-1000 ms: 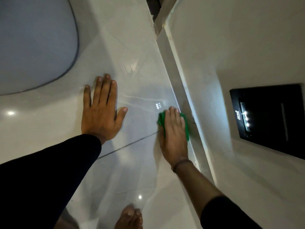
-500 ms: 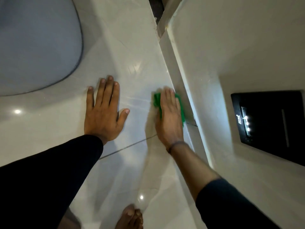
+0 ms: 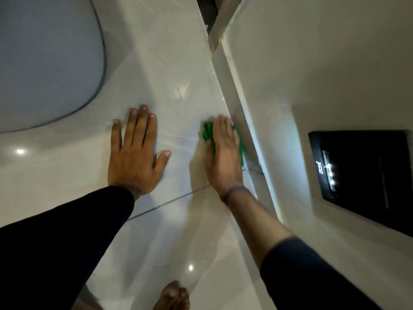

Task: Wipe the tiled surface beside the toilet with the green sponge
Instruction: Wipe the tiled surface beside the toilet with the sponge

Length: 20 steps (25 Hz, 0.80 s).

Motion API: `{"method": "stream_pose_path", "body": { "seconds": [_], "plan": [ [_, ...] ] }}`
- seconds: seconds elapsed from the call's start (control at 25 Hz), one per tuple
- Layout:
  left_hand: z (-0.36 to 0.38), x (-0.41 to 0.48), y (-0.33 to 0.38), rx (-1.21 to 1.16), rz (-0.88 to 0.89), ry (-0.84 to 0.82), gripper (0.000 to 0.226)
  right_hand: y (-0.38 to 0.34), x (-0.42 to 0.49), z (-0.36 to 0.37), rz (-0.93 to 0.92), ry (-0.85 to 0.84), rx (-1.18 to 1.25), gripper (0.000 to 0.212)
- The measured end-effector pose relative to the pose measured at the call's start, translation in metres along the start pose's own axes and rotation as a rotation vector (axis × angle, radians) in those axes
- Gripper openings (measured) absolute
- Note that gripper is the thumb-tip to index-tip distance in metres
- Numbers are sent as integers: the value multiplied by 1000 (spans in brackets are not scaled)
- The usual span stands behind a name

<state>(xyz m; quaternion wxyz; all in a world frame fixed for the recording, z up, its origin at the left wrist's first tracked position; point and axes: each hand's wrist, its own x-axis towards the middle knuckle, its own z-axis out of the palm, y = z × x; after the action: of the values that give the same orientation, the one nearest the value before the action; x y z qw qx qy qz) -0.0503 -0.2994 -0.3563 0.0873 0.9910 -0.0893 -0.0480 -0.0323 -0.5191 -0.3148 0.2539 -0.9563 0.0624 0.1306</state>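
Head view: right hand (image 3: 223,157) is pressing flat, fingers together, on green sponge (image 3: 209,133), judged soft and light; left hand (image 3: 134,155) is resting splayed, empty, on tiled surface (image 3: 178,63).

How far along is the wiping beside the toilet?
Done: I can't tell; the glossy tiled surface shows no clear wiped or dirty patches. In hand: the right hand presses the green sponge flat at the right edge, just beyond the grout line; the left hand lies flat on the tile. Left: probably the stretch toward the far corner.
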Motion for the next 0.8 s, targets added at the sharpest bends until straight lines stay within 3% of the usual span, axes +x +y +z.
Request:
{"method": "stream_pose_path", "body": {
  "seconds": [0.2, 0.52, 0.64, 0.8],
  "plan": [
    [-2, 1, 1, -30, -3, -6, 86, -32, 71, 10, -54, 51, -23, 65],
    [-1, 1, 0, -19, -10, -23, 86, 25, -39, -2, -24, -58, -31, 77],
    [-1, 2, -1, -38, -11, -24, 85, 7, -5, -2, -46, -53, -41, 77],
    [-2, 2, 0, -53, -21, -61, 84, -36, 94, 5, -150, 24, -39, 60]
  ]
}}
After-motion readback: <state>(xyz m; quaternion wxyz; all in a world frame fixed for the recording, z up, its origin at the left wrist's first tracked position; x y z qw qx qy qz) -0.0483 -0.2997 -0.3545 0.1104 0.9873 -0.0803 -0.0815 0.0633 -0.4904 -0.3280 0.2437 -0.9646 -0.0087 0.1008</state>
